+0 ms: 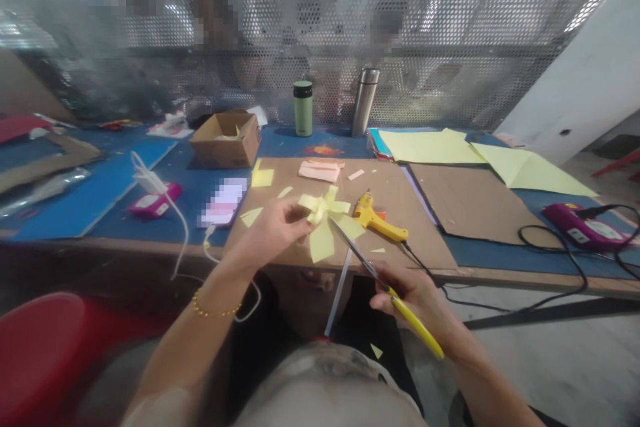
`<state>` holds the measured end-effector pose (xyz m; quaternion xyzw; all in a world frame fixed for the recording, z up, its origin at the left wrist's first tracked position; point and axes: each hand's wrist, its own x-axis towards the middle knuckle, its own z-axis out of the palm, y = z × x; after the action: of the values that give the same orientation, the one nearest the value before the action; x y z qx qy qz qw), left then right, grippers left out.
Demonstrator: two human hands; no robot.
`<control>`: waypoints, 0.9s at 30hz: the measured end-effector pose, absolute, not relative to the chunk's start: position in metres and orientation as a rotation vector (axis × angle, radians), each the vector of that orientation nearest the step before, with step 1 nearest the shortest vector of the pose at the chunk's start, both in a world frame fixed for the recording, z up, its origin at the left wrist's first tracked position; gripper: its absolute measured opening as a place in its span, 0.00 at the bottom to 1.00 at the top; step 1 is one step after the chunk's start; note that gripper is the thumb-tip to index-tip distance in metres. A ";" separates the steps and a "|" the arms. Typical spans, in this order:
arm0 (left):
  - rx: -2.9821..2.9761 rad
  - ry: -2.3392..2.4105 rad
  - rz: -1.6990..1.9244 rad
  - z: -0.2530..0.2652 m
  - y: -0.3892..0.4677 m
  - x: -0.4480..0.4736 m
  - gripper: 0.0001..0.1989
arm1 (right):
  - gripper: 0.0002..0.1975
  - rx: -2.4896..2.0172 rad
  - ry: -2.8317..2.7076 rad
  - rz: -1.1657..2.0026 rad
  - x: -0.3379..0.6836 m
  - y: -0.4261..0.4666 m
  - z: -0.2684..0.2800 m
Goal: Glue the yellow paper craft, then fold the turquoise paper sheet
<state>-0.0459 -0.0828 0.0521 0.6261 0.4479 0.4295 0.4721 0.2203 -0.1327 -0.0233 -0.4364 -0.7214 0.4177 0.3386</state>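
Observation:
Between thumb and fingers, my left hand (280,227) pinches a pale yellow paper flower (321,243) with several petals, some curled upward. My right hand (415,297) grips scissors with yellow handles (416,325). Their metal blades (355,250) point up and left, with the tips at the flower's lower petals. Whether the blades touch the paper I cannot tell. Just right of the flower, a yellow glue gun (375,219) lies on the cardboard sheet (420,240). Behind the flower sits folded pink paper (321,170).
A cardboard box (225,147), a green tumbler (303,110) and a steel flask (365,103) stand at the back. A phone (223,202) with a white cable lies left. Yellow sheets (433,145) lie right, near a purple power socket (583,227). Paper scraps (251,216) dot the cardboard.

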 end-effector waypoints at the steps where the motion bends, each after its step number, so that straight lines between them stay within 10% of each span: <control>1: 1.529 1.102 1.053 0.052 -0.083 -0.046 0.13 | 0.36 -1.130 -1.867 1.109 0.220 -0.133 -0.022; 17: 1.004 1.094 1.674 0.046 -0.088 -0.013 0.11 | 0.22 -0.964 -1.669 1.331 0.192 -0.156 -0.023; 27: 1.016 1.114 1.639 0.037 -0.096 -0.008 0.08 | 0.37 -0.935 -1.581 1.325 0.182 -0.150 -0.027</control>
<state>-0.0078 -0.0961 0.0367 0.4094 0.4486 0.6604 0.4416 0.1818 -0.1504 -0.0273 -0.3737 -0.6319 0.5299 0.4245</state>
